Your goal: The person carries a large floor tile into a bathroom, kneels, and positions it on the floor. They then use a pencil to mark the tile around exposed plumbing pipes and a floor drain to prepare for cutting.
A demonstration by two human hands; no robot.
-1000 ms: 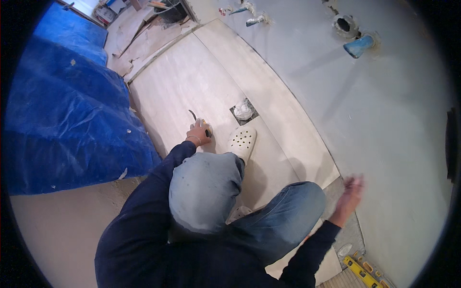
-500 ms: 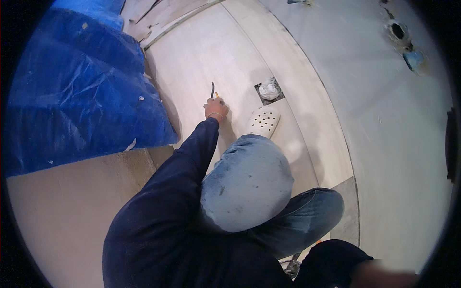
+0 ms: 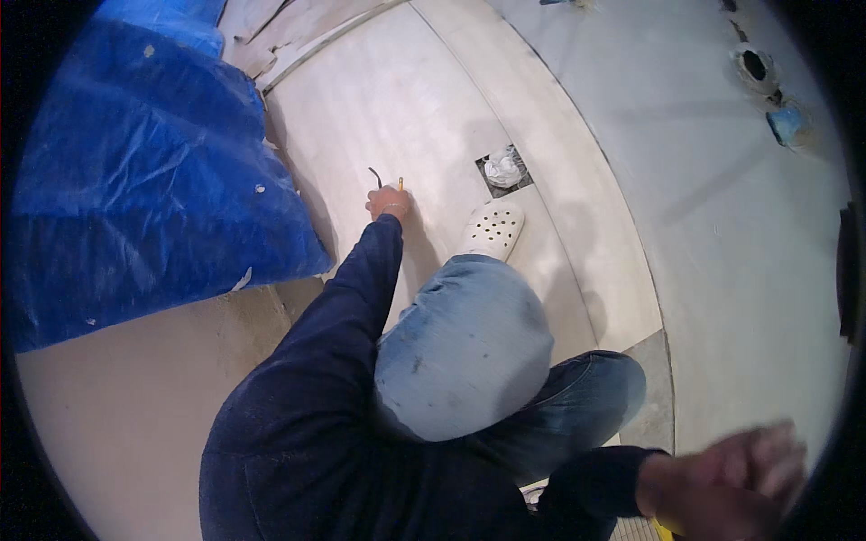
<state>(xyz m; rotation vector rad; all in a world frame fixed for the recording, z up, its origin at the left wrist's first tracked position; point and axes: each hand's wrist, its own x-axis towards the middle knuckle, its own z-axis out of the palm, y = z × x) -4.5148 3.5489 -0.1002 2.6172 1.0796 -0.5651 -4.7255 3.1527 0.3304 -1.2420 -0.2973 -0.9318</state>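
Observation:
Reaching forward over the pale floor panel, my left hand (image 3: 388, 204) is closed around two slim things. One is a thin dark curved piece (image 3: 375, 177), whose kind I cannot make out. The other looks like a yellow-orange pencil (image 3: 400, 183), only its end showing past the fingers. My right hand (image 3: 735, 473) is at the lower right, raised beside the grey wall and blurred by motion. Its fingers look partly bent; whether anything is in them cannot be seen.
A white clog (image 3: 494, 228) on my foot stands beside a square floor opening (image 3: 495, 189) stuffed with crumpled white material (image 3: 503, 169). Blue tarp (image 3: 153, 180) covers a raised ledge at left. The grey wall (image 3: 722, 270) at right has a round pipe hole (image 3: 753, 65).
My left hand has shifted slightly left, and the dark curved piece now tilts more to the left. My right hand has come up into view from the lower right edge.

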